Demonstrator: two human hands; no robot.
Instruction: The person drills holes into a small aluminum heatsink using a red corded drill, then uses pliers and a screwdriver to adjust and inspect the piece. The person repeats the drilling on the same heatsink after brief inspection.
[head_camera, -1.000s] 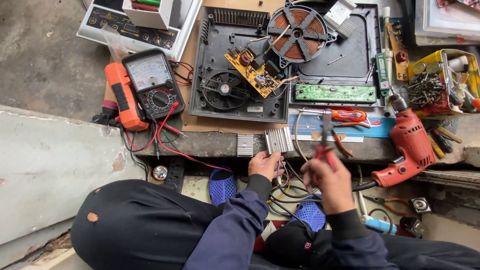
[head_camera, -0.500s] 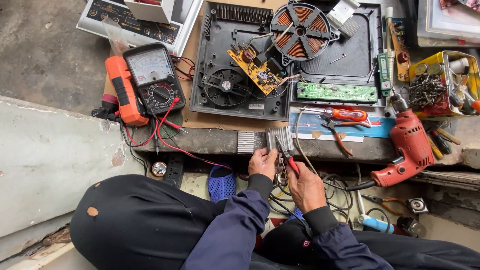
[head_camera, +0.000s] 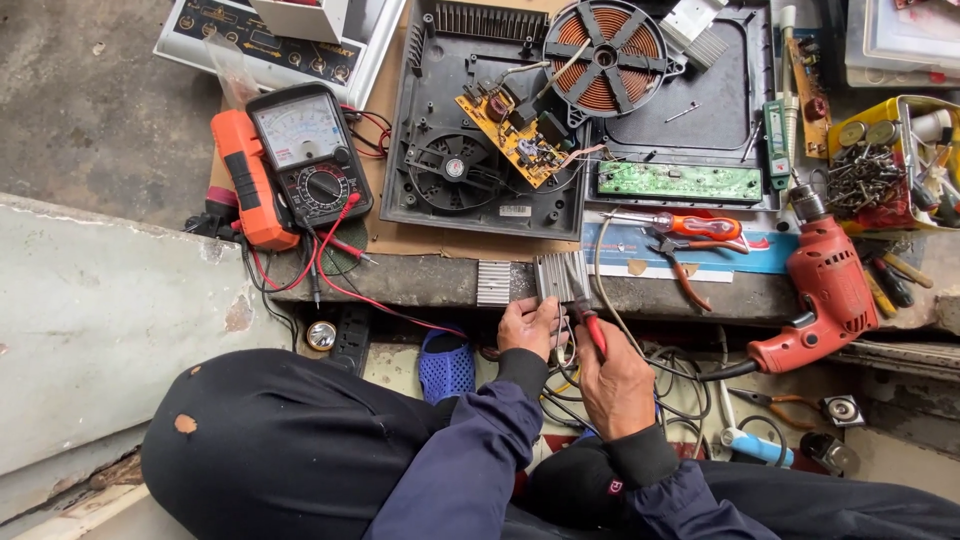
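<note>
We note left hand (head_camera: 528, 325) gripping ribbed aluminium heatsink (head_camera: 558, 277); right hand (head_camera: 615, 385) clamping red-handled pliers (head_camera: 585, 310) at its 5 o'clock. Risk, our judgement: jaws slip, bending fins.

You wear a dark navy long-sleeved top with black ribbed cuffs at your left hand (head_camera: 527, 327) and right hand (head_camera: 617, 385), plus black trousers with a small worn hole.

L hand (head_camera: 528, 325) grips finned heatsink (head_camera: 556, 276) at bench edge; R hand (head_camera: 612, 385) holds red-handled pliers (head_camera: 585, 312) against it.
</note>
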